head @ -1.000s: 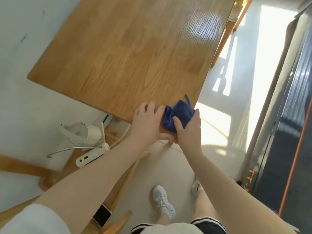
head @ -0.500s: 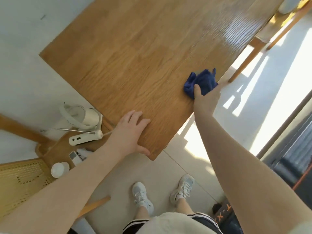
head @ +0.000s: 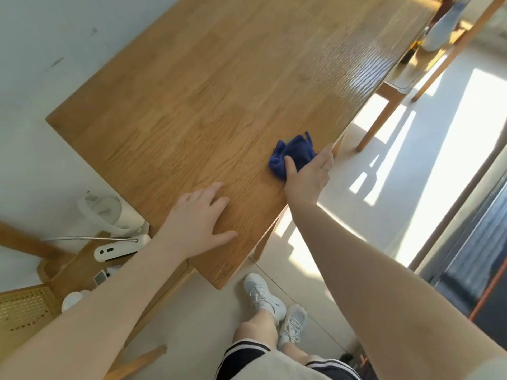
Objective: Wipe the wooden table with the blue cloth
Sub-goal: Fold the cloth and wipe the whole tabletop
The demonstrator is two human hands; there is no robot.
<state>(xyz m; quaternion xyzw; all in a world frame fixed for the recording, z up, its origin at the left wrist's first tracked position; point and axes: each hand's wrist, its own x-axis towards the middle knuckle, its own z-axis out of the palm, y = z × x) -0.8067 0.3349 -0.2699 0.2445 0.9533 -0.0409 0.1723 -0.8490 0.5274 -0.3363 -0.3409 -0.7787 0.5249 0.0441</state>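
Note:
The wooden table fills the upper middle of the view, its near corner pointing toward my feet. A crumpled blue cloth lies on the table close to its right edge. My right hand presses down on the cloth's near side, thumb and fingers around it. My left hand rests flat on the wood near the front corner, fingers spread, holding nothing.
A white kettle and a white device sit on a low wooden shelf left of the table. A woven cane seat is at the lower left. Chair legs stand beyond the table's right edge. A dark cabinet stands far right.
My right hand has slid the cloth along the right edge away from the near corner. My left hand has let go of the cloth and now lies flat near the corner.

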